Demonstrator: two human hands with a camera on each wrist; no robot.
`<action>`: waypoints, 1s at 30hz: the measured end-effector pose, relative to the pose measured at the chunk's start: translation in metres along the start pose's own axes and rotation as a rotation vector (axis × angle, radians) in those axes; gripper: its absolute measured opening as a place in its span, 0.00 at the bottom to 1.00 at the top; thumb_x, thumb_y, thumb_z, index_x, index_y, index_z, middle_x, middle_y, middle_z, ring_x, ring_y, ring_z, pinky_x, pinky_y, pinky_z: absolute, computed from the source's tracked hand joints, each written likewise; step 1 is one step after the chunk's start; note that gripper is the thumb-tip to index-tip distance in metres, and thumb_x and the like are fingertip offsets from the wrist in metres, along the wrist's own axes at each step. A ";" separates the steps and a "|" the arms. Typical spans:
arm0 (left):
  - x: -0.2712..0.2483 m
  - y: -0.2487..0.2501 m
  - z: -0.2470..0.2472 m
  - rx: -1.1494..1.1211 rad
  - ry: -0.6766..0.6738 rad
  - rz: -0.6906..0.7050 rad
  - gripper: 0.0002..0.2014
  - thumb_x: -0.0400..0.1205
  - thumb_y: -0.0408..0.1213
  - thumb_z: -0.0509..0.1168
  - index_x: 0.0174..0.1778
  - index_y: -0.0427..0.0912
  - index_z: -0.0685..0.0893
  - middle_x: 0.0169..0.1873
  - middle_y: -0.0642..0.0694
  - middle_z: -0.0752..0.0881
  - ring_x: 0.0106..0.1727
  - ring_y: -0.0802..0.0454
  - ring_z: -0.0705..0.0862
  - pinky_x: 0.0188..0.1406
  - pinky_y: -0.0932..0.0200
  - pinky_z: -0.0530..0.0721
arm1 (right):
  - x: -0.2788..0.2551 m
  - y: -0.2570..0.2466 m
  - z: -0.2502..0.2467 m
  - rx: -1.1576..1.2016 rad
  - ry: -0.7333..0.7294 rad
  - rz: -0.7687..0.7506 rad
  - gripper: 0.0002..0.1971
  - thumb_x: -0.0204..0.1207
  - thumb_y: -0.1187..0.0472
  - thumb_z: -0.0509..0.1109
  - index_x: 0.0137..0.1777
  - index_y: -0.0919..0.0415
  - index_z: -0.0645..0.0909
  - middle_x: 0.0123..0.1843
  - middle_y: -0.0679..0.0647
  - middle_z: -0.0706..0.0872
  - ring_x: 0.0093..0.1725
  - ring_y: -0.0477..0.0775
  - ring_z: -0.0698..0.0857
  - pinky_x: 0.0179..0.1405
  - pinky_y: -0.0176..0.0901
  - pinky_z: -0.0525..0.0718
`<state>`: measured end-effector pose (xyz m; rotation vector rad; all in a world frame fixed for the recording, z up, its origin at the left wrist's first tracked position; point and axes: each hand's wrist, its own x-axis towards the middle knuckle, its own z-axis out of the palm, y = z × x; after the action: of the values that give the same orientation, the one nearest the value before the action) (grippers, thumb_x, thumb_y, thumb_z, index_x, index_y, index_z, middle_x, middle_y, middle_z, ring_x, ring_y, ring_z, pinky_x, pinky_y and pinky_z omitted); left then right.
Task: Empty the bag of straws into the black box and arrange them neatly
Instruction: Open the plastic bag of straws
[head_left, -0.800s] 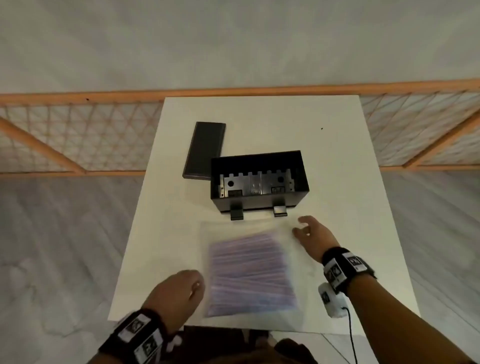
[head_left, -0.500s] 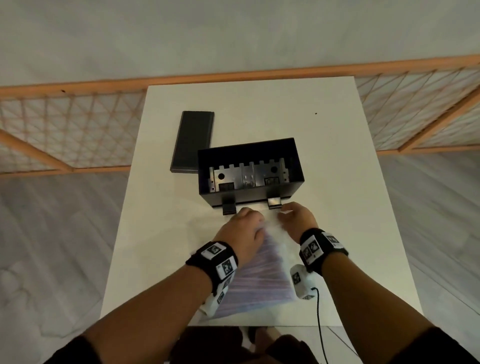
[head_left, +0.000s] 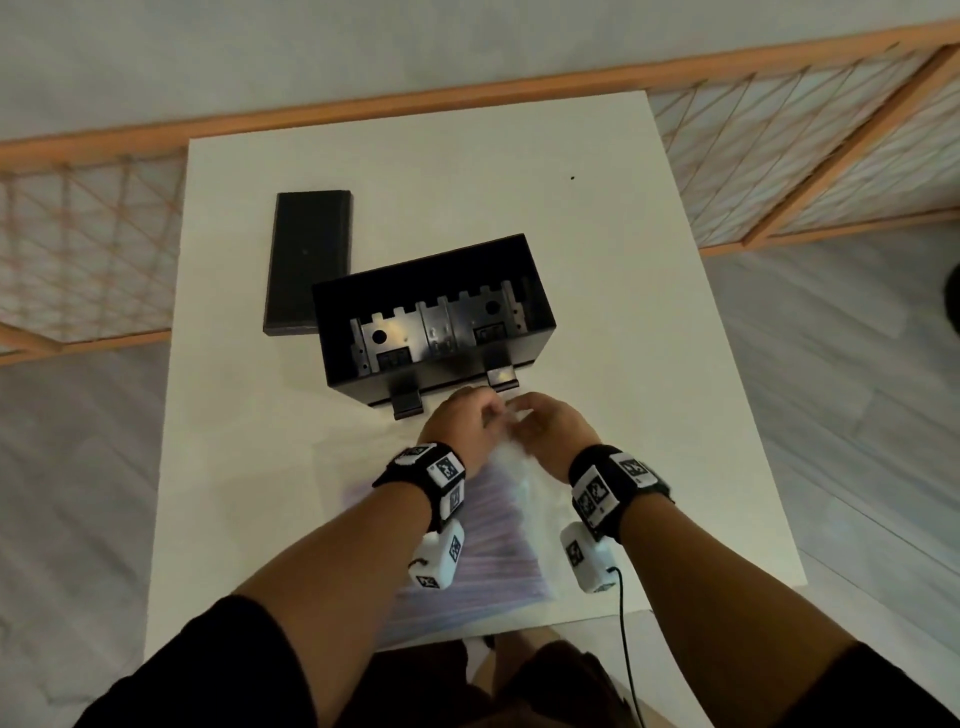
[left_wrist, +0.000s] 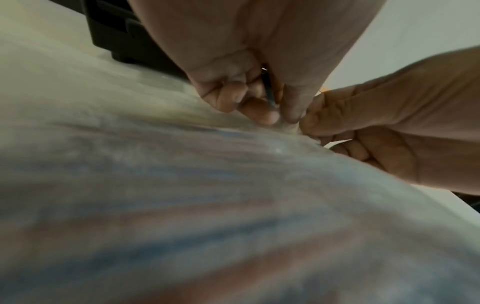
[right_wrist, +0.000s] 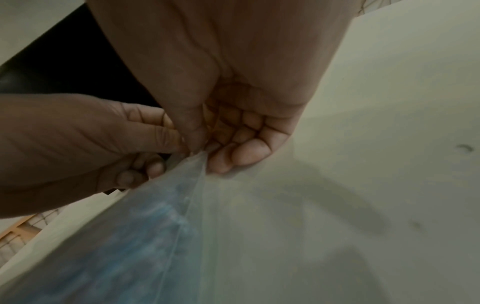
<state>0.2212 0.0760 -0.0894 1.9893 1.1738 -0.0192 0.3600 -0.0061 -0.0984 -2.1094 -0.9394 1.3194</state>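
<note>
A clear plastic bag (head_left: 506, 519) full of purple-blue straws (head_left: 483, 571) lies on the white table (head_left: 649, 364) near its front edge. Just beyond it stands the open black box (head_left: 431, 317), with metal fittings showing inside. My left hand (head_left: 460, 423) and right hand (head_left: 550, 431) meet at the bag's far edge, right in front of the box. Both pinch the plastic there between thumb and curled fingers. In the left wrist view the left hand (left_wrist: 272, 115) pinches the bag (left_wrist: 207, 185). In the right wrist view the right hand (right_wrist: 205, 150) pinches the bag (right_wrist: 168, 236).
A flat black lid (head_left: 309, 260) lies on the table to the left behind the box. An orange wooden railing with netting (head_left: 78, 244) runs behind and beside the table. A cable (head_left: 626, 639) hangs from my right wrist over the table's front edge.
My left hand moved from the bag's near left corner up to its far edge beside the right hand. Both hands now pinch the plastic close together, and the bag's far end has lifted.
</note>
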 end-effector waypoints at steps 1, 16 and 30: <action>0.000 0.000 0.000 -0.030 0.011 -0.001 0.05 0.84 0.48 0.69 0.53 0.54 0.86 0.50 0.54 0.87 0.50 0.53 0.86 0.51 0.56 0.86 | -0.001 -0.001 -0.001 0.026 -0.010 0.004 0.07 0.81 0.62 0.69 0.52 0.48 0.84 0.41 0.55 0.92 0.34 0.54 0.85 0.42 0.49 0.87; -0.001 -0.007 0.009 -0.157 -0.129 -0.035 0.06 0.85 0.41 0.64 0.53 0.53 0.85 0.42 0.56 0.88 0.42 0.55 0.86 0.41 0.60 0.82 | -0.006 -0.001 -0.007 0.043 0.037 0.062 0.05 0.80 0.58 0.71 0.44 0.56 0.86 0.32 0.53 0.86 0.30 0.48 0.82 0.41 0.47 0.87; -0.008 0.012 -0.011 -0.135 -0.374 -0.009 0.05 0.81 0.38 0.65 0.45 0.54 0.77 0.43 0.43 0.89 0.38 0.44 0.92 0.45 0.41 0.91 | -0.020 -0.006 -0.016 0.067 0.038 -0.028 0.04 0.79 0.65 0.67 0.46 0.56 0.81 0.39 0.53 0.87 0.36 0.50 0.82 0.39 0.44 0.83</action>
<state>0.2213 0.0746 -0.0712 1.7665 0.9164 -0.2970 0.3671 -0.0176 -0.0755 -2.0559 -0.8941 1.2746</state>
